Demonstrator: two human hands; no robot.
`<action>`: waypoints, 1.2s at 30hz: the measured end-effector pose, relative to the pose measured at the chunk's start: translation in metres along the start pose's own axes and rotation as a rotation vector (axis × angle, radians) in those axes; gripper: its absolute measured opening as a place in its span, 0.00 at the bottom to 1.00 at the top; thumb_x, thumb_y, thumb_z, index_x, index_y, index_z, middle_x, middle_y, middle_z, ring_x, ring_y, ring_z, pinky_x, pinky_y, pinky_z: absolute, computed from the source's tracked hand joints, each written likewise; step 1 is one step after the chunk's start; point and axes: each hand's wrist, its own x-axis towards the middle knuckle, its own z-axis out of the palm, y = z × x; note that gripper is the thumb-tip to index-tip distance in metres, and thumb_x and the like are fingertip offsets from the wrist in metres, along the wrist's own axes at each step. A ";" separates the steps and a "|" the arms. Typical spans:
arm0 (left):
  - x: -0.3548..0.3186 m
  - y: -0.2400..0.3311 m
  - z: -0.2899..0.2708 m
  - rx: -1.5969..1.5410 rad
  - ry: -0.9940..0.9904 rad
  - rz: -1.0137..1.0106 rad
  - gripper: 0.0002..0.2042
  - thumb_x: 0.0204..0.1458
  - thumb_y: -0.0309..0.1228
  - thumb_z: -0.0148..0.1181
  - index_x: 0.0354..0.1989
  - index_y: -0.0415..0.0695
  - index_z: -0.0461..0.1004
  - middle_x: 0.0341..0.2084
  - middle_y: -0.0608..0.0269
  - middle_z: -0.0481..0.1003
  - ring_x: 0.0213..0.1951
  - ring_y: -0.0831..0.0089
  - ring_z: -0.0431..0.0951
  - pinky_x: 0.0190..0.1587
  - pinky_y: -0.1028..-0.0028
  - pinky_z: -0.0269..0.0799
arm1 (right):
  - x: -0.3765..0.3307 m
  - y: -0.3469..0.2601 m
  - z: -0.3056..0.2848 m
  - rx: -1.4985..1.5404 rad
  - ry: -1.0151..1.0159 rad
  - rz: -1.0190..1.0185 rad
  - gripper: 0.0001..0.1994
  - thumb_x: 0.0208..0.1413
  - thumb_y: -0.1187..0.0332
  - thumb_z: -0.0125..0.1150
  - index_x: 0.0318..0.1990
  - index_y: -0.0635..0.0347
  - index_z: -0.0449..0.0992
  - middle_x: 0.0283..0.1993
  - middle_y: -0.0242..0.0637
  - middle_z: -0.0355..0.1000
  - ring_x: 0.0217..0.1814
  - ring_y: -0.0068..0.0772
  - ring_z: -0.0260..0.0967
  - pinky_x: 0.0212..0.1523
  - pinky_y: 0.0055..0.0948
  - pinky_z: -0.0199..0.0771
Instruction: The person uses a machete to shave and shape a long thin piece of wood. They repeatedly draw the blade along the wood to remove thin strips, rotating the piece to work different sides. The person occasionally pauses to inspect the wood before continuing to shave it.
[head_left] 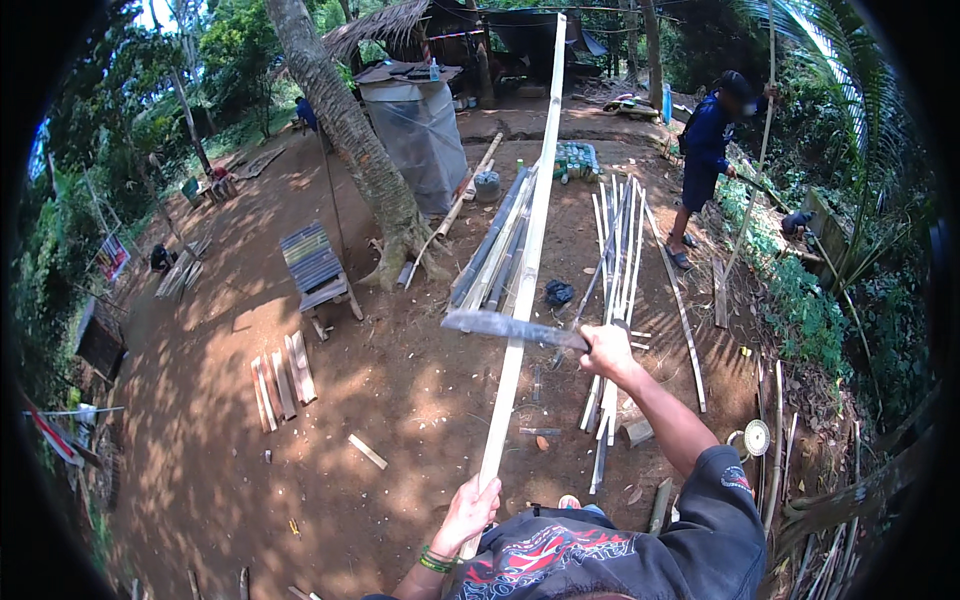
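Observation:
My left hand (470, 510) grips the near end of a long pale bamboo strip (530, 230) that runs away from me toward the huts. My right hand (607, 350) holds the handle of a long machete (500, 325). Its blade lies across the strip, pointing left. Split bamboo slats (617, 260) lie on the dirt just beyond my right hand, beside a bundle of bamboo poles (495, 250).
A person in blue (705, 150) stands at the right holding a thin pole. A palm trunk (350, 130), a grey tank (418, 130) and a slatted wooden chair (315, 265) stand ahead. Short boards (282, 380) lie at the left. Vegetation borders the right edge.

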 end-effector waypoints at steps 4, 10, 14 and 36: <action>0.003 0.008 -0.005 -0.125 0.004 -0.036 0.08 0.68 0.36 0.47 0.39 0.46 0.65 0.17 0.79 0.57 0.16 0.89 0.53 0.16 0.83 0.49 | 0.034 0.027 -0.029 -0.192 0.061 0.049 0.12 0.45 0.62 0.64 0.35 0.57 0.77 0.25 0.45 0.76 0.30 0.50 0.77 0.36 0.45 0.78; -0.005 0.007 -0.010 -0.253 -0.036 -0.072 0.09 0.69 0.37 0.46 0.37 0.46 0.64 0.17 0.79 0.55 0.16 0.89 0.51 0.16 0.82 0.48 | -0.025 -0.062 0.019 -0.040 -0.246 -0.140 0.12 0.46 0.60 0.63 0.31 0.58 0.74 0.25 0.46 0.76 0.29 0.51 0.77 0.34 0.48 0.75; -0.022 -0.012 -0.005 -0.332 -0.042 -0.105 0.09 0.69 0.36 0.46 0.38 0.46 0.64 0.17 0.79 0.56 0.16 0.89 0.53 0.17 0.82 0.49 | -0.004 -0.061 0.015 -0.159 -0.216 -0.334 0.10 0.46 0.61 0.63 0.29 0.57 0.75 0.26 0.46 0.76 0.31 0.50 0.78 0.35 0.47 0.76; -0.038 -0.018 -0.003 0.352 0.465 0.076 0.27 0.58 0.30 0.59 0.62 0.27 0.64 0.51 0.42 0.76 0.50 0.65 0.77 0.53 0.70 0.71 | -0.091 -0.128 0.058 0.094 -0.412 -0.374 0.13 0.43 0.56 0.64 0.31 0.55 0.76 0.20 0.46 0.73 0.25 0.52 0.75 0.29 0.51 0.74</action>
